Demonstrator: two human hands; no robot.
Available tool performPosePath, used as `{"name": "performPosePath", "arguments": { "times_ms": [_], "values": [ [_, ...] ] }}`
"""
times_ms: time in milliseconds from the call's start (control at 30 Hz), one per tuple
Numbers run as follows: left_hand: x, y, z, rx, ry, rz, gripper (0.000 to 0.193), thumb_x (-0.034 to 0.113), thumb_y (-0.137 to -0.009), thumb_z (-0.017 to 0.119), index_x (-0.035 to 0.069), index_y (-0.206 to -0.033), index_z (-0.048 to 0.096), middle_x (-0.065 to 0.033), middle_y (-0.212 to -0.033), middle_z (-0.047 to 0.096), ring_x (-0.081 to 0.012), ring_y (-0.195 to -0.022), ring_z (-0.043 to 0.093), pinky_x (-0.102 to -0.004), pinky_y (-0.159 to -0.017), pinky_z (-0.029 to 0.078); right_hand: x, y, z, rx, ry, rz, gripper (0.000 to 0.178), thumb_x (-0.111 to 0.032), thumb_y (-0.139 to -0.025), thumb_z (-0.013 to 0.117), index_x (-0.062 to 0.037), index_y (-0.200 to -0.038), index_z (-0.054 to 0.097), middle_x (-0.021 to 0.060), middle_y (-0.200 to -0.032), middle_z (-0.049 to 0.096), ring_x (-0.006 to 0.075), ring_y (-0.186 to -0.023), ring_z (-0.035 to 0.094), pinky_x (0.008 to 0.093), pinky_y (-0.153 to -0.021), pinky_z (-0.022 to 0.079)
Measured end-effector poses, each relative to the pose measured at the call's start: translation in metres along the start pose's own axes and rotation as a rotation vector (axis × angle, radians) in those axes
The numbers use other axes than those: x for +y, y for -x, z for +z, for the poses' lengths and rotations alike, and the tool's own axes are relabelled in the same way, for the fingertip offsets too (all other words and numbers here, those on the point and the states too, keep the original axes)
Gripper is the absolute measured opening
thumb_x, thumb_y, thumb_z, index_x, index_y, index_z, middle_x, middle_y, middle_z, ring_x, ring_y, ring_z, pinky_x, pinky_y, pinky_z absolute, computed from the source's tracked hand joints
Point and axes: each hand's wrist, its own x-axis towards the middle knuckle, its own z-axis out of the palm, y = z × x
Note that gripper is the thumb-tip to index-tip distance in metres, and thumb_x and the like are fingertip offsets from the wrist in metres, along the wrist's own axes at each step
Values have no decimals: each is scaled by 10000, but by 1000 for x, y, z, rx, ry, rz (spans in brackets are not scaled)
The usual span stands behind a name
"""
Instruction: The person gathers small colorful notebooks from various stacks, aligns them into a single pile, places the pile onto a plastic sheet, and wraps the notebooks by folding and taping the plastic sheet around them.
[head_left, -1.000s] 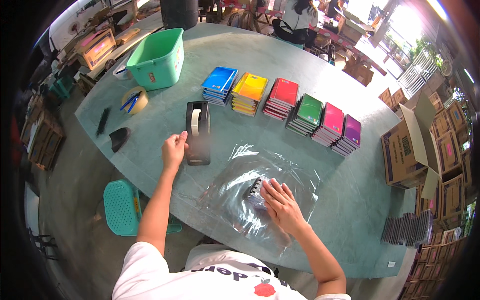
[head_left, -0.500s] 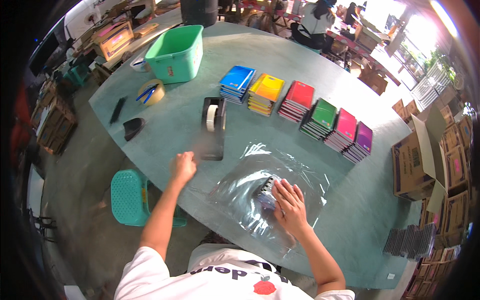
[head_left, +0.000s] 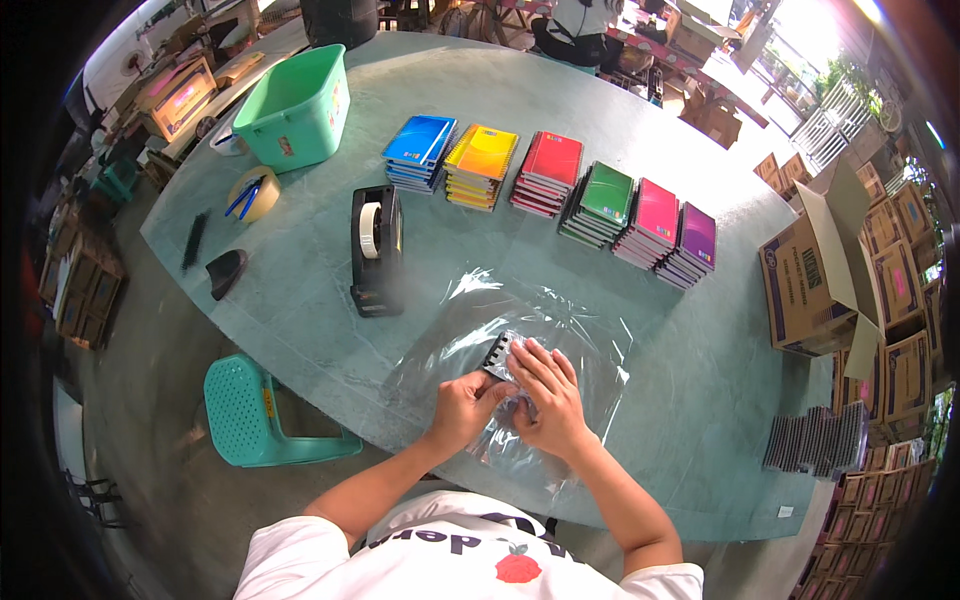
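Note:
A small spiral-bound notebook bundle (head_left: 497,350) lies on a spread of clear plastic film (head_left: 430,345), its black binding showing at the upper left. My right hand (head_left: 548,393) rests flat over it, fingers stretched out and pressing the film down. At its lower left edge is my left hand (head_left: 465,410), thumb and fingers pinched together against the film; whatever they pinch is too small to make out. Beyond my left hand stands a black tape dispenser (head_left: 378,298) with a roll of tape (head_left: 370,230).
Across the table (head_left: 270,310) runs a row of notebook stacks, from blue (head_left: 420,140) to purple (head_left: 697,232). A green bin (head_left: 305,140), a tape roll (head_left: 262,200) with blue pens and a black object (head_left: 226,272) are left. Right: an open carton (head_left: 805,285), grey stack (head_left: 815,440).
My left hand has moved right, from beside the tape dispenser to the bundle's edge. My right hand stays flat on the bundle. The whole view has shifted a little.

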Motion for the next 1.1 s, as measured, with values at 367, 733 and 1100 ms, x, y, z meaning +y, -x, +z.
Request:
{"name": "performPosePath", "arguments": {
  "times_ms": [367,733,1100],
  "values": [
    [-13,-48,-33,-195,-291,324,766,121,-548,856,109,-1229,506,-109,-1185,519,-183,-1016,522,-292,-801,458,9,-20,-36,-209,-433,868,572,-475,-776,681,-95,-1183,547,144,-1035,640,251,-870,623,369,-805,484],
    [71,12,117,-770,-295,1086,686,139,-582,800,117,-1205,514,-163,-1262,471,-334,-1190,460,-470,-1029,323,45,161,-121,331,-1011,1047,700,-612,-872,435,-52,-1291,466,152,-1262,502,261,-1129,522,372,-931,432],
    [255,92,59,-1167,1481,25,82,-33,-796,587,-7,-755,653,-320,-1077,564,-360,-996,592,-382,-796,510,78,286,-97,163,574,1295,1077,-525,-614,761,-193,-1453,174,186,-1477,191,464,-1341,159,566,-1055,251]
  ]
}}
